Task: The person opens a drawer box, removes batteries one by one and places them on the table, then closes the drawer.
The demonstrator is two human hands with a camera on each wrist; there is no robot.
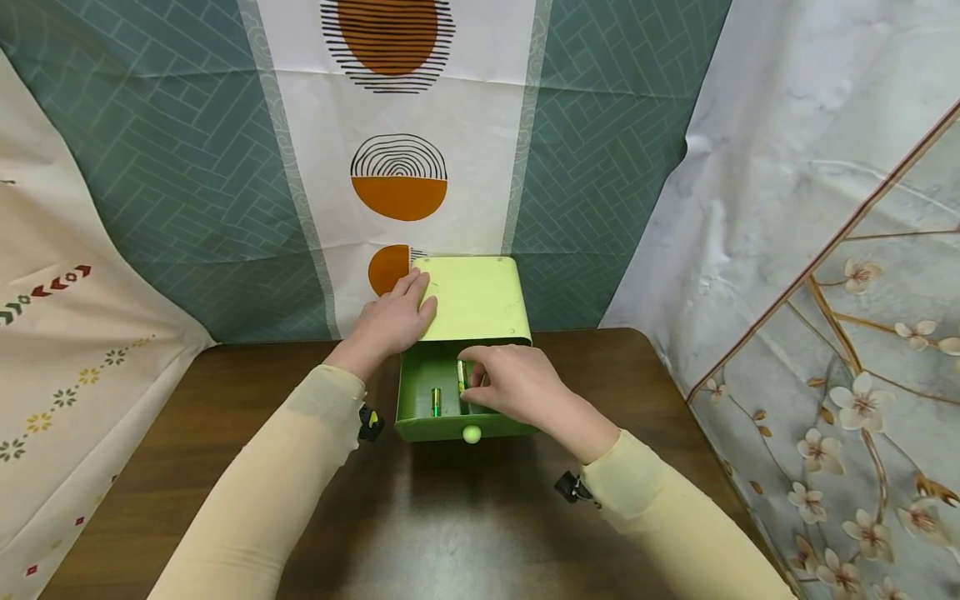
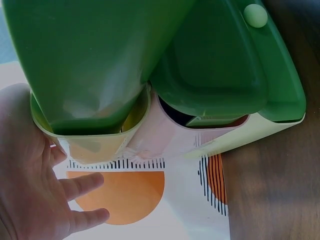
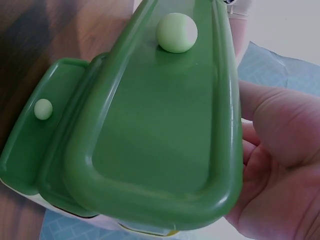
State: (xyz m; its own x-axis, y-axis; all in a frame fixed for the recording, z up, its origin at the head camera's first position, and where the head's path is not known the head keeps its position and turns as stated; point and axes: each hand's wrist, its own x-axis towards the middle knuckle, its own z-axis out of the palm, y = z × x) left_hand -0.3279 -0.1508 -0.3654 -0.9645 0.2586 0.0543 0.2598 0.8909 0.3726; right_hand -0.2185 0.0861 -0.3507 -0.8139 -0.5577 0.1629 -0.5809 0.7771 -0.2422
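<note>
Pinching a slim green-and-gold battery [image 1: 462, 377] by thumb and fingertips, the right hand [image 1: 517, 385] reaches over the right side of a pulled-out green drawer [image 1: 417, 383]. A second battery [image 1: 437, 402] is inside the drawer, left of the pinched one and near the front wall; whether it stands or lies cannot be told. The left hand [image 1: 393, 321] holds nothing, its fingers loosely extended on the left edge of the pale green top of the cabinet [image 1: 474, 296]. A round, light green knob [image 1: 472, 434] sits on the drawer's front. Both wrist views show more green drawer fronts stacked under this one, a lower one bearing its own pale knob [image 3: 43, 109]. The cabinet rests on a dark brown wooden surface [image 1: 465, 525], just in front of a hanging cloth [image 1: 480, 100] with orange shapes and teal side panels. To the right hangs a whitish cloth [image 1: 795, 108] printed with blossoms and branches.
</note>
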